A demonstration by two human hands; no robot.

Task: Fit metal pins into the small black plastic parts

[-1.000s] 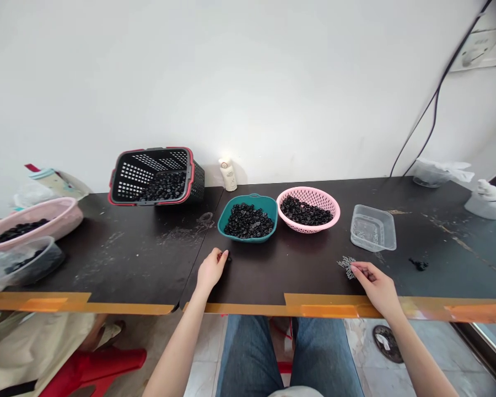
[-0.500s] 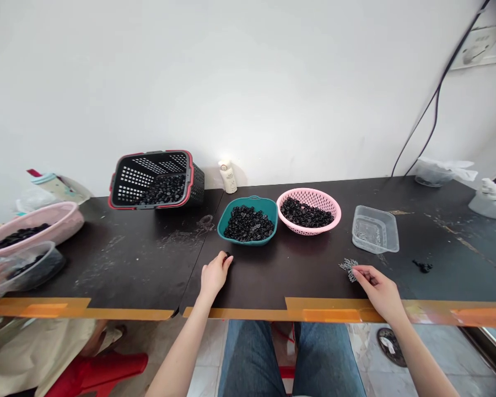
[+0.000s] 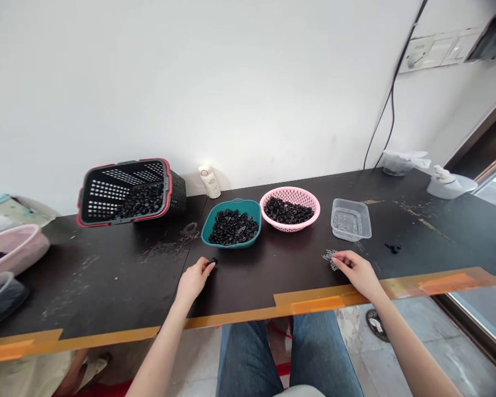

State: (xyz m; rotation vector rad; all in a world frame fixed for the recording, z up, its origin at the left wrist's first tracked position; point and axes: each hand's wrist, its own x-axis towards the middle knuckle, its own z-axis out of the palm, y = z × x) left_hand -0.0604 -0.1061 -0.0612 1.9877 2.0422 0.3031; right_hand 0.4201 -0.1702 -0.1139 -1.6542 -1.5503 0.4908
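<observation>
Between the thumb and fingers of my left hand (image 3: 194, 280) is a small black round part (image 3: 214, 261), just above the table in front of the teal basin. That teal basin (image 3: 206, 236) is filled with small black ring-like parts. My right hand (image 3: 359, 275) is pinched closed at the edge of a small pile of thin metal pins (image 3: 329, 258) on the table; what its fingertips hold is hidden. Behind it stands a clear plastic tub (image 3: 357, 234) with some pins inside. A pink basket (image 3: 291, 226) of black parts sits beside the basin.
A dark basket with a red rim (image 3: 168, 182) lies tilted at the back left, holding black parts. A white bottle (image 3: 209, 182) stands by the wall. Small black pieces (image 3: 393, 248) lie at right. Far left are a pink basin (image 3: 28, 248) and a clear container (image 3: 8, 300).
The view has turned to the right, so everything appears shifted left. My left hand still pinches the black part, and my right hand stays at the pins.
</observation>
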